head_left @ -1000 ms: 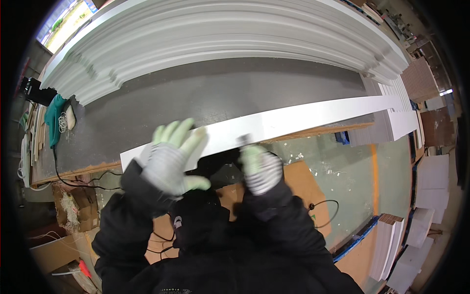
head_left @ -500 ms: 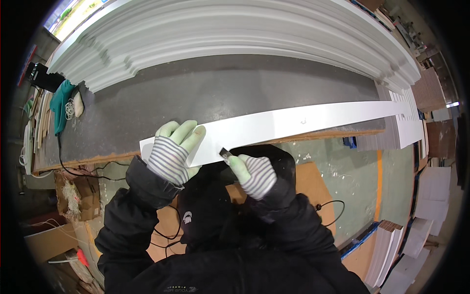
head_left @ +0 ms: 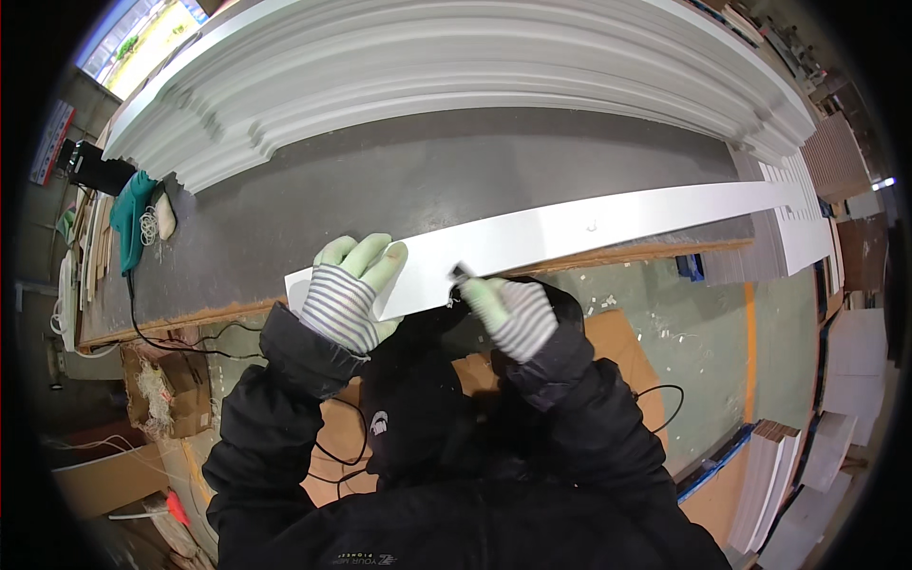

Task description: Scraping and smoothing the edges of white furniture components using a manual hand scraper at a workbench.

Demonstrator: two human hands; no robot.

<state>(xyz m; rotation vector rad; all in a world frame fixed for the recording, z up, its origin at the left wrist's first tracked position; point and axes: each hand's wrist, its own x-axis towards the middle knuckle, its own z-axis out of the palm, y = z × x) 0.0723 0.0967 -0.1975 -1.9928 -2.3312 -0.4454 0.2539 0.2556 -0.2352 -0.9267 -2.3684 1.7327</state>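
Note:
A long white board point(head_left: 532, 233) lies along the near edge of the grey workbench, its left end jutting toward me. My left hand point(head_left: 356, 285), in a pale green glove with a striped cuff, is closed round this end, with fingers on top and the thumb at the near edge. Pinched in my right hand point(head_left: 513, 309), gloved alike, is a small dark flat tool point(head_left: 459, 272) whose tip is over the board's near part. Motion smears this hand, and the tool's exact kind does not show. Below the tip, a small pale shred point(head_left: 452, 301) hangs at the board's edge.
Long white profiled strips point(head_left: 494, 57) are stacked along the bench's point(head_left: 427, 171) far side. At the left lie a teal corded tool point(head_left: 131, 218) and a white string bundle point(head_left: 149, 226). Slotted white panels point(head_left: 803, 228) stand at the right; cardboard point(head_left: 617, 361) covers part of the floor.
My right hand has moved the dark tool up and slightly right over the board. My left hand keeps its hold on the board's end. The whole view has shifted a little.

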